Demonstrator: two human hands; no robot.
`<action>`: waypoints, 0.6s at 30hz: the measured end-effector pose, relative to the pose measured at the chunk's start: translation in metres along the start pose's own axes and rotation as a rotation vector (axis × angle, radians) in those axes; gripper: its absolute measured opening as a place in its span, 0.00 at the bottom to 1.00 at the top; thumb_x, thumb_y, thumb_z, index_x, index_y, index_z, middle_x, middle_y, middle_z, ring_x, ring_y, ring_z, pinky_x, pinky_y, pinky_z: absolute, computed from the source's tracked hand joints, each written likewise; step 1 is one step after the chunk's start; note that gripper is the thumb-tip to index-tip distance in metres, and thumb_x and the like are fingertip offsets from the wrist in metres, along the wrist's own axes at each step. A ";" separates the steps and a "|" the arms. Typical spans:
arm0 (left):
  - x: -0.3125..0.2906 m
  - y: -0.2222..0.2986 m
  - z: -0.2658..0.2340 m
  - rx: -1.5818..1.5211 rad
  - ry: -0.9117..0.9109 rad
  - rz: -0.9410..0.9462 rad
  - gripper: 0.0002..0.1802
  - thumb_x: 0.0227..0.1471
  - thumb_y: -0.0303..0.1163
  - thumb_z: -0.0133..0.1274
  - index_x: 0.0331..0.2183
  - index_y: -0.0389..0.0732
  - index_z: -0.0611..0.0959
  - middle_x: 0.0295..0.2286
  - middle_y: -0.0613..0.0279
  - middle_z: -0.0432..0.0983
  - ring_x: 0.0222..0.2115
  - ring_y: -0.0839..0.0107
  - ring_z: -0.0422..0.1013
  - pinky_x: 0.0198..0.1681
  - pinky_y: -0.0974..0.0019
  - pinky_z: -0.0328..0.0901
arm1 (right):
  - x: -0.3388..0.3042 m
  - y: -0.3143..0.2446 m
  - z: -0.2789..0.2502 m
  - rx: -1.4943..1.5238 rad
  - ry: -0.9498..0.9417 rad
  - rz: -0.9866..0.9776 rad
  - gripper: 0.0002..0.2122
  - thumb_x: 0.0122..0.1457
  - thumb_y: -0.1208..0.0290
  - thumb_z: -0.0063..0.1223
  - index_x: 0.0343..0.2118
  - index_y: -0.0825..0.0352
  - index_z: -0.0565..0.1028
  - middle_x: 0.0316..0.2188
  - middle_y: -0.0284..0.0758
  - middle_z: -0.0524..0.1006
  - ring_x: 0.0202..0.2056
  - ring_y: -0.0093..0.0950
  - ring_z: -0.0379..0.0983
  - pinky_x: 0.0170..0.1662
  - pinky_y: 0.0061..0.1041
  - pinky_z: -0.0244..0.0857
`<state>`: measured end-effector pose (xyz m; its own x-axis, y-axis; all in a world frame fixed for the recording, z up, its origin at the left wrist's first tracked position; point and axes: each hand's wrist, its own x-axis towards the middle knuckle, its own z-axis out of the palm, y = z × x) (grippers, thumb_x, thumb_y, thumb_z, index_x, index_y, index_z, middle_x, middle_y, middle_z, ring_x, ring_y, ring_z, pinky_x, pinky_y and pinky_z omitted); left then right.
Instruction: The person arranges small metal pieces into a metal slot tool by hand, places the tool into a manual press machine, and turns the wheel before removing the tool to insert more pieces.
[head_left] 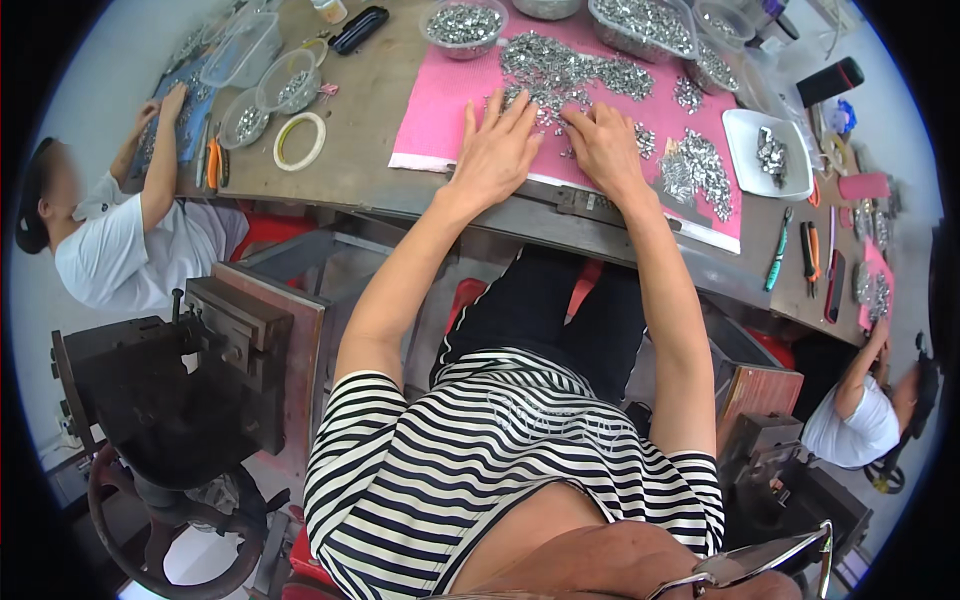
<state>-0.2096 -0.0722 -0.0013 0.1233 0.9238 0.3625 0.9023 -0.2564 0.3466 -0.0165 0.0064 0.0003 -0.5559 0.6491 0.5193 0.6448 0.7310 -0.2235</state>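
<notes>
My left hand (497, 148) rests over the pink mat (428, 115), its fingers spread and their tips at the near edge of a heap of small shiny metal parts (545, 62). Close beside it, my right hand (608, 148) has its fingers bent down and drawn together at the same heap. Whatever lies under those fingertips is hidden. More metal parts (708, 175) form a smaller pile on the mat, to the right of my right hand. A flat metal bar (585, 203) lies along the table edge below my right wrist.
Clear tubs of metal parts (462, 48) stand behind the mat. To the right are a white tray (740, 150), a teal-handled tool (778, 255) and orange-handled pliers (810, 255). A tape roll (300, 140) lies left. Co-workers sit at both sides; a dark machine (170, 380) stands lower left.
</notes>
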 end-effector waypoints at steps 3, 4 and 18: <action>-0.001 0.002 -0.001 -0.012 -0.118 0.053 0.29 0.67 0.44 0.41 0.62 0.36 0.68 0.65 0.50 0.59 0.67 0.46 0.51 0.66 0.31 0.42 | -0.001 0.001 0.000 -0.033 -0.025 -0.015 0.08 0.55 0.71 0.60 0.39 0.59 0.81 0.31 0.37 0.74 0.37 0.37 0.72 0.42 0.39 0.62; -0.002 0.006 -0.003 0.001 -0.176 0.062 0.30 0.68 0.44 0.38 0.62 0.33 0.67 0.65 0.50 0.57 0.67 0.48 0.51 0.67 0.33 0.41 | -0.003 0.002 -0.002 -0.026 -0.043 -0.028 0.07 0.55 0.71 0.60 0.38 0.59 0.80 0.31 0.36 0.74 0.37 0.37 0.72 0.42 0.39 0.62; -0.018 0.004 -0.013 -0.476 0.219 0.017 0.07 0.55 0.31 0.57 0.36 0.42 0.87 0.35 0.61 0.83 0.41 0.61 0.75 0.49 0.53 0.59 | -0.021 0.013 -0.028 0.059 -0.017 0.030 0.04 0.56 0.71 0.60 0.34 0.59 0.81 0.30 0.33 0.75 0.37 0.35 0.72 0.42 0.36 0.61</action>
<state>-0.2138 -0.0938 0.0043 0.0008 0.8506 0.5259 0.6068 -0.4184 0.6758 0.0186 -0.0040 0.0096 -0.5460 0.6739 0.4977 0.6293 0.7221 -0.2874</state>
